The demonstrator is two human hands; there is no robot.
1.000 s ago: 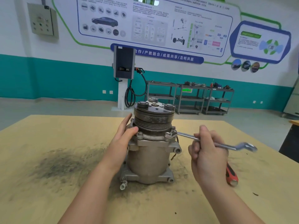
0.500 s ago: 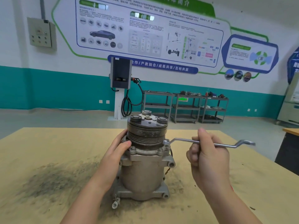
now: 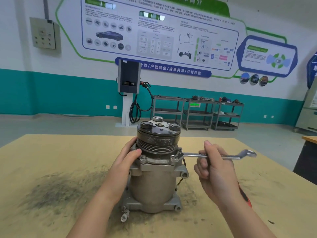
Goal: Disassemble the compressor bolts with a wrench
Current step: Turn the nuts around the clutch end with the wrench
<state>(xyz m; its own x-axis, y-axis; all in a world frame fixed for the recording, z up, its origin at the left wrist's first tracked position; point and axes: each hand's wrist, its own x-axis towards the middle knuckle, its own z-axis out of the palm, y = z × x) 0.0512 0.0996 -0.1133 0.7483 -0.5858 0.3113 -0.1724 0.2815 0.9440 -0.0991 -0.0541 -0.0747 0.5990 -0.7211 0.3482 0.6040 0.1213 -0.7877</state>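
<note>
1. Compressor upright on the tan desk, near its middle, grooved pulley on top, dark grime smeared over the desk surface left of the compressor.
2. Left hand pressed against the compressor's left side, thumb and fingers curved round the lower edge of the pulley.
3. Right hand to the right of the compressor, fingers curled round the shank of a double-ended ring wrench, thumb raised above it.
4. Wrench roughly level, running rightward from the compressor; near ring end seated over a flange bolt at the compressor's right shoulder, far ring end free in the air beyond the right hand.
5. Two more flange bolts upright on the compressor's front rim, below the pulley.
6. Red-and-black handle lying on the desk right of the compressor, mostly hidden by the right forearm; possibly a screwdriver.
7. Wall charger with looped cable behind the compressor, grey shelf trolleys to its right.
</note>
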